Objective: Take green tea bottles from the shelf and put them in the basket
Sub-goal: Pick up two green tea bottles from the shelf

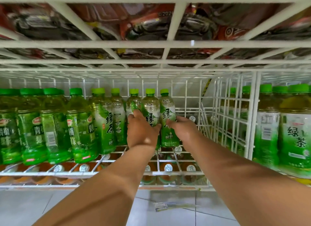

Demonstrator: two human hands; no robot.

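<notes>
Picking step: left hand (141,129) and right hand (182,128) each grip a green tea bottle (168,121) on the wire shelf (185,172); next, lift both clear toward the unseen basket.

Left hand (141,130) hides lower half of held bottle (150,110)

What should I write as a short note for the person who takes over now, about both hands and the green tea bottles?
Left hand: closed around a light-capped green tea bottle on the wire shelf.
Right hand: fingers on the neighbouring bottle, the last one on the right of that row.
Both bottles appear to stand on the shelf, not yet lifted.
The basket is not in view, so nothing shows as done.
Left: pull both out, put them in the basket.
</notes>
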